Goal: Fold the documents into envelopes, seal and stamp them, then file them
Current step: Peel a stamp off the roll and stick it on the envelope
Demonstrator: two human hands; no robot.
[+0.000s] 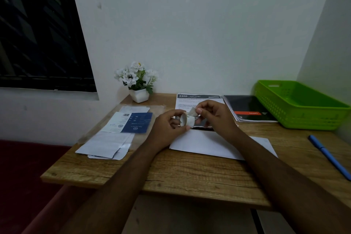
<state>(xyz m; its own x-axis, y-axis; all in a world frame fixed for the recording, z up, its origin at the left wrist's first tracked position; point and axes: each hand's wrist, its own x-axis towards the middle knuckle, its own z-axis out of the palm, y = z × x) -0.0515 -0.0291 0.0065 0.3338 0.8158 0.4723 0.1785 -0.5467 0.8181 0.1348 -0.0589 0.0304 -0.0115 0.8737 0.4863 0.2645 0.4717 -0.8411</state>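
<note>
Both grips are busy above the worktop (190,176): my left grip (167,125) curls round the small roll of tape (188,120), and my right grip (214,116) pinches its loose end (192,112) between thumb and forefinger. To do this step well, I think I should pull the strip slowly and straight, so that it does not twist or stick to itself, and take only enough to close the envelope (209,144). The roll is pale, short and wide, and its hollow core shows; the strip looks whitish and a little crumpled. The white envelope lies flat on the worktop, just below my hands.
</note>
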